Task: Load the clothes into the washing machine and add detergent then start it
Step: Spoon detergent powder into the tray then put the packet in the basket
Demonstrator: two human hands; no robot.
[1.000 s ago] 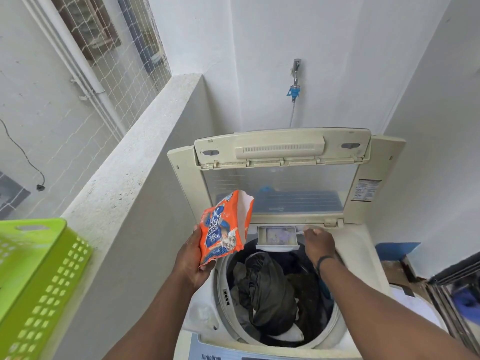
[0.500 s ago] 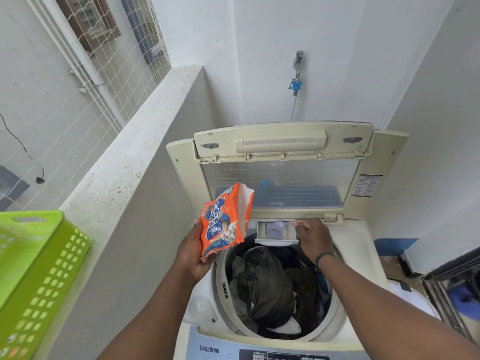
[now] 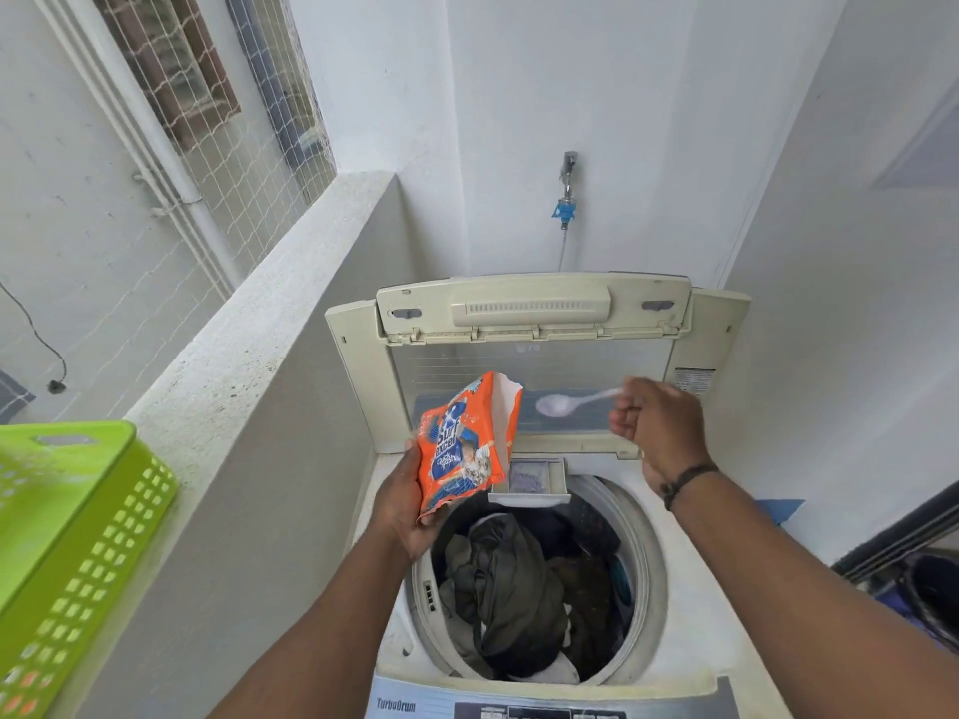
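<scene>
A top-loading washing machine [image 3: 690,552] stands with its lid [image 3: 534,313] raised. Dark clothes [image 3: 519,589] fill the drum. At the drum's back rim the small detergent drawer [image 3: 534,485] is pulled out, with bluish powder in it. My left hand [image 3: 402,505] grips an opened orange detergent packet [image 3: 464,443] upright above the drum's left rim. My right hand [image 3: 656,428] is raised in front of the lid and pinches a white plastic spoon [image 3: 565,403] that points left toward the packet's open top.
A green laundry basket [image 3: 67,552] sits on the concrete parapet [image 3: 249,345] at the left. A tap [image 3: 566,199] with a hose is on the back wall. The control panel [image 3: 519,705] lies at the near edge. Dark containers [image 3: 929,589] stand at the right.
My right hand lifted from the detergent drawer up in front of the lid, with the white spoon now visible in it. The packet in my left hand rose slightly.
</scene>
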